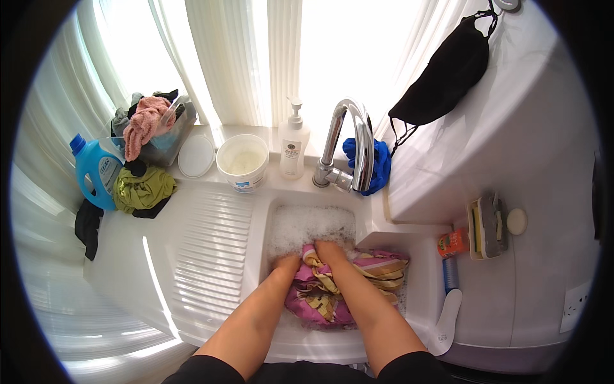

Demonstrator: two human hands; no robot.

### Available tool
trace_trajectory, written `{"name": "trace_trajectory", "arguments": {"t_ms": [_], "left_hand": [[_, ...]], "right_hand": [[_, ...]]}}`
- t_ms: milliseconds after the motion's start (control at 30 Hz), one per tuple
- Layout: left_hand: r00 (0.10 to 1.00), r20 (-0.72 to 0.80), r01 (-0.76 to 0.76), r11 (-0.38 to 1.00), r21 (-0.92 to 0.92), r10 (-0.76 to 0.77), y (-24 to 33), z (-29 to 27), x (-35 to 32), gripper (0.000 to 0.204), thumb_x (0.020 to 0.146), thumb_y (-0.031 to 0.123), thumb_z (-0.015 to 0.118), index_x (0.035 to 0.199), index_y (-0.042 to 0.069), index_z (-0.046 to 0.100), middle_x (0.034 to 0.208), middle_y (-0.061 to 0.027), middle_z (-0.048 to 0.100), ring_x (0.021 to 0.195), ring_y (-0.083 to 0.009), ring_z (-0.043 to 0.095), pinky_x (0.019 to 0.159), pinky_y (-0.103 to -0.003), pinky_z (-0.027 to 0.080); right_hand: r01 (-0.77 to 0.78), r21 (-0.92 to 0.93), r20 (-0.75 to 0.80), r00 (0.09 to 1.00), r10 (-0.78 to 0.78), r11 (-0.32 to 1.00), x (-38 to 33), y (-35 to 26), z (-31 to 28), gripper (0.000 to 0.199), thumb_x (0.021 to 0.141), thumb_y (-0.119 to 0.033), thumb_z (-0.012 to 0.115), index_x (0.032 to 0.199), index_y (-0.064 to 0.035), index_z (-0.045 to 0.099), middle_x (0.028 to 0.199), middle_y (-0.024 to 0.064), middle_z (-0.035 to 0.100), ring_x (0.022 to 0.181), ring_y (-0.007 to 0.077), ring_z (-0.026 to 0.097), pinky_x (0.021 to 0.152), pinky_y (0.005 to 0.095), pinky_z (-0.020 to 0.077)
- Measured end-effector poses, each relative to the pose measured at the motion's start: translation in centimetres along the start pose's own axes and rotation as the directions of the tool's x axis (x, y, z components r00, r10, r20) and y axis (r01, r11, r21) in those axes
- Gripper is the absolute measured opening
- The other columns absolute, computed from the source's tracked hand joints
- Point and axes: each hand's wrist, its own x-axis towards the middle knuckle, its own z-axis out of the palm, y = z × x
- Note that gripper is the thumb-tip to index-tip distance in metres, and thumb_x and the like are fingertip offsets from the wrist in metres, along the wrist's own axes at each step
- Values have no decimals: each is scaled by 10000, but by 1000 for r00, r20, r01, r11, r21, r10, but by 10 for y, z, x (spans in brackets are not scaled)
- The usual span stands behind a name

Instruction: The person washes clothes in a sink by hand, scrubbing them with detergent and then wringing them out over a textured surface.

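A wet pink-and-yellow patterned cloth lies bunched in the white sink, its right part spread toward the sink's right wall. Suds cover the water beyond it. My right hand is closed on a gathered fold of the cloth, its fingertips partly hidden. Close on the other side of that fold, my left hand touches the cloth, with its fingers hidden in the suds and fabric. Both forearms reach in from the lower edge.
A chrome tap rises behind the sink, beside blue gloves. Along the back ledge stand a pump bottle, a white tub and a lid. Blue detergent bottle and clothes sit left; a brush lies right.
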Motion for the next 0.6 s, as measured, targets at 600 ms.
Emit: {"name": "trace_trajectory", "arguments": {"t_ms": [600], "left_hand": [[939, -344, -250, -681, -689, 4, -2, -52, -96, 302, 901, 161, 440, 1087, -6, 608, 1089, -164, 655, 986, -301, 642, 916, -432, 514]], "right_hand": [[319, 467, -524, 851, -33, 825, -97, -23, -103, 387, 765, -342, 757, 727, 21, 629, 934, 196, 638, 875, 335, 605, 760, 374, 478]]}}
